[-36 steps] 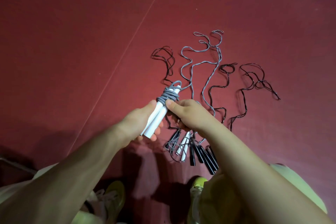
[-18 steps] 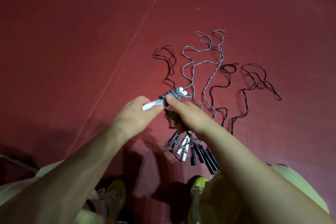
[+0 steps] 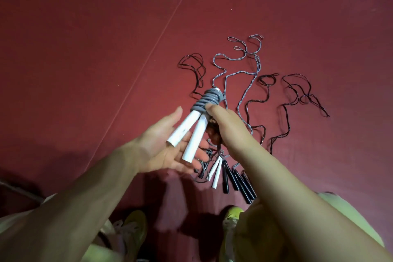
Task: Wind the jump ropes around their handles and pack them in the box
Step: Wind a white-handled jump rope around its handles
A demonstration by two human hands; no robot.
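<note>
Head cam: right hand pinches the grey coil on the white handles w/ thumb, prob so the winding can't unravel. Left hand is flat open underneath, just supporting the handles above the mat; other ropes lie unwound below, no box in sight.

We see the wound rope bundle between the left hand and right hand, above the floor mat. Loose ropes lie beyond, their handles nearest us, below the right forearm.
</note>
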